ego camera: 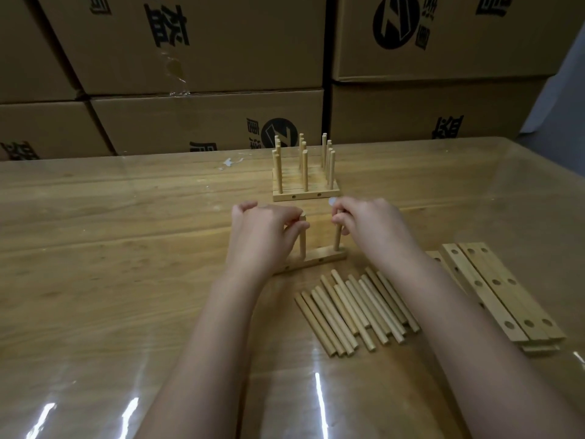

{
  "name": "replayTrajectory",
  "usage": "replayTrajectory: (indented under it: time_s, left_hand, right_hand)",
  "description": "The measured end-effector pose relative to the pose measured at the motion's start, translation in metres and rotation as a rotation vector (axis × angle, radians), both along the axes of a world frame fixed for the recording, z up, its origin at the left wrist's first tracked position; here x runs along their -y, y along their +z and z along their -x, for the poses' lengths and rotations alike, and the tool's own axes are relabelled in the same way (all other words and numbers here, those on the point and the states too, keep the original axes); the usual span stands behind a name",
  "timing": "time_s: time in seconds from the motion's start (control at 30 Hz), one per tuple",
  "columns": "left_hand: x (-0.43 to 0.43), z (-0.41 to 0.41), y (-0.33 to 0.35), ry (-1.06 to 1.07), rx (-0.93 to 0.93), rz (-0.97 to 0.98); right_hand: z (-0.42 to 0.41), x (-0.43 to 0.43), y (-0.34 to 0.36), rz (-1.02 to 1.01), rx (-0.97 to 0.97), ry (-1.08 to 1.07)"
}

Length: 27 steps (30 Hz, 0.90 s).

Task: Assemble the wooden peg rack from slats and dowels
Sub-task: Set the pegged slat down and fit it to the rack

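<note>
A wooden slat [319,259] lies flat on the table in front of me, with two dowels standing upright in its holes. My left hand [266,236] pinches the top of the left dowel [303,245]. My right hand [370,226] pinches the upper part of the right dowel [337,239]. Just beyond stands a group of slats with several upright pegs [305,172]. Several loose dowels [354,308] lie in a row near my right forearm. A stack of drilled slats [497,289] lies at the right.
The wooden table [110,248] is covered with a glossy clear sheet. Stacked cardboard boxes [196,58] form a wall right behind the table's far edge. A small scrap of tape [232,161] lies at the back.
</note>
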State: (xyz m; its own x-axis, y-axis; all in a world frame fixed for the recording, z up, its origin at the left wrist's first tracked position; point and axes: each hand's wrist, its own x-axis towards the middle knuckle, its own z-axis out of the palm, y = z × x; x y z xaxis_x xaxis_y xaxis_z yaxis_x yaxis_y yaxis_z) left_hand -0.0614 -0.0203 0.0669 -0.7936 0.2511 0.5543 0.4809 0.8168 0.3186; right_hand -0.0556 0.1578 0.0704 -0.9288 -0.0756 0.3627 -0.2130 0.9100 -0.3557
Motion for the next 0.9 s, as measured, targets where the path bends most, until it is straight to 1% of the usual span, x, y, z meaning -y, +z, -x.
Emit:
replayTrajectory:
  time_s: [0.3, 0.43, 0.53, 0.57, 0.6, 0.63, 0.67, 0.7, 0.77, 0.83, 0.87, 0.9]
  left_hand:
    - [0.003, 0.009, -0.003, -0.061, 0.003, 0.026]
    - [0.006, 0.010, -0.002, -0.069, 0.051, 0.047]
    - [0.007, 0.011, -0.001, -0.094, 0.119, 0.109]
    - [0.011, 0.011, 0.000, -0.122, 0.179, 0.060]
    - [0.017, 0.011, 0.002, -0.159, 0.271, -0.054]
    - [0.024, 0.010, 0.001, -0.194, 0.356, -0.207]
    - [0.034, 0.008, -0.002, -0.210, 0.398, -0.332]
    - [0.044, 0.006, -0.007, -0.206, 0.413, -0.393]
    - [0.063, 0.001, -0.021, -0.153, 0.513, -0.339]
    - [0.072, -0.004, -0.036, -0.112, 0.600, -0.162]
    - [0.073, -0.005, -0.043, -0.096, 0.591, -0.097]
    - [0.073, -0.005, -0.047, -0.078, 0.561, -0.074]
  right_hand:
    - [-0.001, 0.005, -0.001, -0.047, -0.024, -0.071]
    - [-0.005, 0.006, 0.000, -0.035, 0.001, -0.075]
    - [-0.008, 0.005, 0.000, -0.032, 0.020, -0.055]
    - [-0.008, 0.004, 0.001, -0.033, 0.019, -0.050]
    - [-0.008, 0.002, 0.001, -0.028, 0.021, -0.044]
    - [-0.007, 0.000, 0.000, -0.005, 0.036, -0.032]
    - [-0.007, -0.003, -0.001, 0.049, 0.074, -0.013]
    - [-0.006, -0.006, -0.002, 0.129, 0.127, 0.008]
    - [-0.004, -0.015, -0.007, 0.273, 0.215, 0.022]
    - [0.000, -0.023, -0.016, 0.296, 0.252, -0.006]
    - [0.002, -0.026, -0.021, 0.292, 0.271, -0.019]
    - [0.003, -0.027, -0.026, 0.298, 0.293, -0.021]
